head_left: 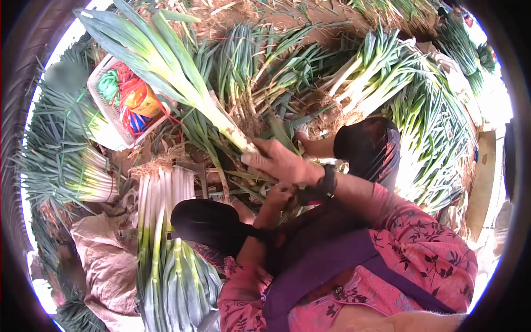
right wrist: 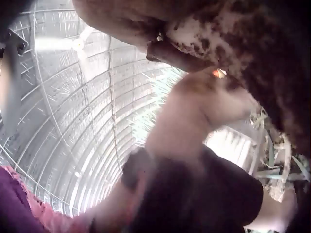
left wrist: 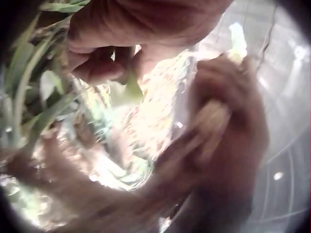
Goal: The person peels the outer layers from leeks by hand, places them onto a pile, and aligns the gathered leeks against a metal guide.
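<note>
A large leek point(head_left: 191, 91) slants from the upper left down to my right hand point(head_left: 282, 161), which grips its lower end. Just below is my left hand point(head_left: 279, 196), close to the body with fingers curled. In the left wrist view, the left hand point(left wrist: 141, 34) curls at the top, a green leaf strip point(left wrist: 131, 91) between thumb and fingers; the right hand point(left wrist: 228, 121) is blurred. The right wrist view has the right hand point(right wrist: 126, 19) along the top beside a mud-specked surface point(right wrist: 204, 41), with the left hand point(right wrist: 194, 104) close under it.
Trimmed leeks point(head_left: 160, 221) lie at the lower left, beside a brown sack point(head_left: 102, 260). A white basket point(head_left: 99, 77) with coloured twine stands at the upper left. Leek piles point(head_left: 437, 133) spread on the right, and more bundles point(head_left: 238, 72) lie ahead. My knees flank the hands.
</note>
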Motion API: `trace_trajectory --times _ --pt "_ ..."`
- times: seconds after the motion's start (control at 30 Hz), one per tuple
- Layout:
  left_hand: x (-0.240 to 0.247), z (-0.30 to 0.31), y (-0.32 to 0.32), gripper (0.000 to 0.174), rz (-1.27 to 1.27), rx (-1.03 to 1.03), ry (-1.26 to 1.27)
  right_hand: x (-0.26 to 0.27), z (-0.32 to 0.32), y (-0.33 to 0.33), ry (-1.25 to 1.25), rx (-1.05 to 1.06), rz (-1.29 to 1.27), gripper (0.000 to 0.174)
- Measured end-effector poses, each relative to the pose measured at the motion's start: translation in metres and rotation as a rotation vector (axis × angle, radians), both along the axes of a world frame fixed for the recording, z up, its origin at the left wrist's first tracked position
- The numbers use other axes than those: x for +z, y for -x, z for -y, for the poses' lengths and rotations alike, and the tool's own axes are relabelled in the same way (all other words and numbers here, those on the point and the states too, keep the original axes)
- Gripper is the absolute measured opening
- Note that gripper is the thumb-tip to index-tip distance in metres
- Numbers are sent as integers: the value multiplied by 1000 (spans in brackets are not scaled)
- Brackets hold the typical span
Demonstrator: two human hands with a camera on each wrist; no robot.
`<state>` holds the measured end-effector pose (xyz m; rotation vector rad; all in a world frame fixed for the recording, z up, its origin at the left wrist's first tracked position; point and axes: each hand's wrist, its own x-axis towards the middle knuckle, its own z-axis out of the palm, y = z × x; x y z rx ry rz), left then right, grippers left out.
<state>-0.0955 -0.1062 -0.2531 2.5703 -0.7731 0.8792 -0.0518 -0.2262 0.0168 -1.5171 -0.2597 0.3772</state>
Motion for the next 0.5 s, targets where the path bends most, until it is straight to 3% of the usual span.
trace_trajectory --times 0.03,0.1,0.13,0.17,0.2,0.23,0.27,0.33,0.37,0.4,0.43,0.47,0.5 --pt "48 -10 9 32 -292 -42 129 1 4 -8 -9 57 -27 40" --pt "160 -34 -41 34 -876 -134 391 -3 3 -8 44 32 87 40" --pt "151 -66 -84 37 -1006 289 406 -7 1 -9 103 10 200 40" --pt "220 -92 -94 40 -1012 182 887 -17 -1 -6 132 54 93 42" --pt "265 -78 -90 49 -608 27 1198 -34 -8 -2 138 64 88 42" --pt "286 -83 -100 50 -629 -180 1364 -56 -16 4 72 67 167 43" --pt "295 -96 -114 52 -644 -390 1520 -72 -23 11 3 70 241 45" --pt "288 -115 -140 56 -709 -286 1741 -76 -27 15 122 143 152 48" --pt "282 -123 -145 57 -785 -332 1897 -72 -28 10 354 242 181 50" --pt "274 -127 -145 57 -792 -320 1900 -71 -29 7 585 343 204 52" --pt "266 -129 -144 56 -782 -334 1906 -78 -37 1 285 219 166 52" --pt "256 -131 -143 56 -776 -348 1916 -86 -42 -13 288 219 150 52" --pt "253 -128 -140 55 -772 -349 1891 -90 -47 -33 91 107 103 50"
